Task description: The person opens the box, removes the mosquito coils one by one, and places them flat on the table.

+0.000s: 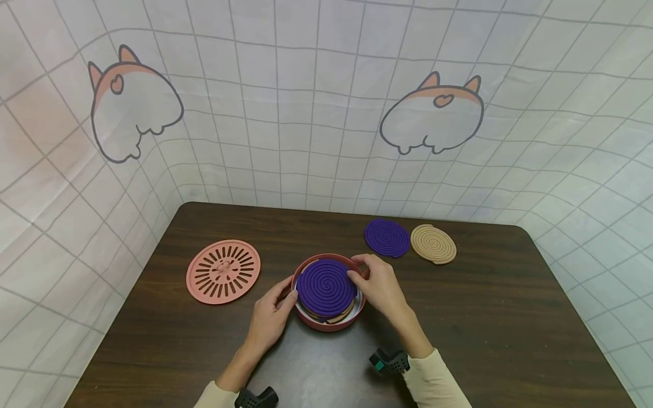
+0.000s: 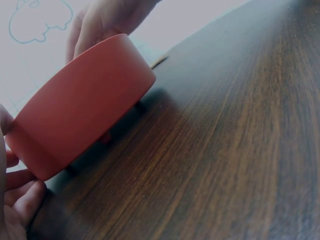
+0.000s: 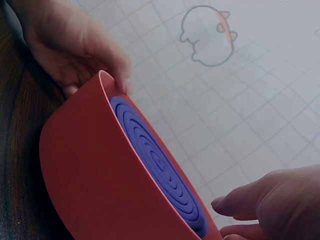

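Observation:
A round red mosquito coil holder [image 1: 327, 327] stands on the table between both hands. A purple mosquito coil [image 1: 327, 288] lies flat on top inside it, covering a tan coil [image 1: 343, 317] whose edge shows below. My left hand [image 1: 268, 317] grips the holder's left side, thumb over the rim and fingers outside. At the far right rim is my right hand [image 1: 380, 283]. Its thumb [image 3: 235, 201] stands slightly apart from the rim in the right wrist view, fingers near the outer wall. In the left wrist view, the red wall [image 2: 85, 100] hides the coils.
A pink slotted lid [image 1: 223, 272] lies flat at the left. Toward the back right, another purple coil [image 1: 387, 238] and a tan coil [image 1: 433, 244] lie side by side on the dark wooden table [image 1: 484, 317]. A white gridded curtain [image 1: 296, 113] surrounds the table's back and sides.

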The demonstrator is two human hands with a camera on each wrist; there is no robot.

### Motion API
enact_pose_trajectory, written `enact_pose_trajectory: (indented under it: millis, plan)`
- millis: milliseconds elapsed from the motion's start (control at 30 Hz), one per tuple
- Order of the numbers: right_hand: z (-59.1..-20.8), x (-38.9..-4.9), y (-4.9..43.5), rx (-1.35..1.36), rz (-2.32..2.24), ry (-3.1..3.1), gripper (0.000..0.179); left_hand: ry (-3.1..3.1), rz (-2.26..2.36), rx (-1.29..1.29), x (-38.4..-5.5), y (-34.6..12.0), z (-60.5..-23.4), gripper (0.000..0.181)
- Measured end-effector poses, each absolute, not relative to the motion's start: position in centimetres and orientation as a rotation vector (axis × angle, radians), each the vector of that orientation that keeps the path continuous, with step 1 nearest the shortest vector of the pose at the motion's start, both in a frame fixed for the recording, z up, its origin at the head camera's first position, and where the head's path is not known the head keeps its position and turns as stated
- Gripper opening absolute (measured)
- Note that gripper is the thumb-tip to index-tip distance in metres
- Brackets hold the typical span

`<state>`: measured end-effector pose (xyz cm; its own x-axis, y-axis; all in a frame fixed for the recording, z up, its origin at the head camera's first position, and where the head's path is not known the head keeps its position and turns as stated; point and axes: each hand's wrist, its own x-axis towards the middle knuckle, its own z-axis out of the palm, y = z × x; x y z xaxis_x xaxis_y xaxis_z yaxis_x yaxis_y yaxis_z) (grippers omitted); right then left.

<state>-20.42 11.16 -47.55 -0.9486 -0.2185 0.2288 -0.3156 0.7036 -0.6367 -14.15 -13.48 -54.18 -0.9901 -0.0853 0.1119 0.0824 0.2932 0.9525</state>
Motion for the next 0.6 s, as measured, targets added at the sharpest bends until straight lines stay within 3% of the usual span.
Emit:
enact_pose_trajectory:
  millis: [600]
  plan:
    - [-47.57,-20.27,11.06,0.480,1.068,-2.726,0.025,-2.395,-1.800,0.001,-14.17,-13.47,-54.27,0.038]
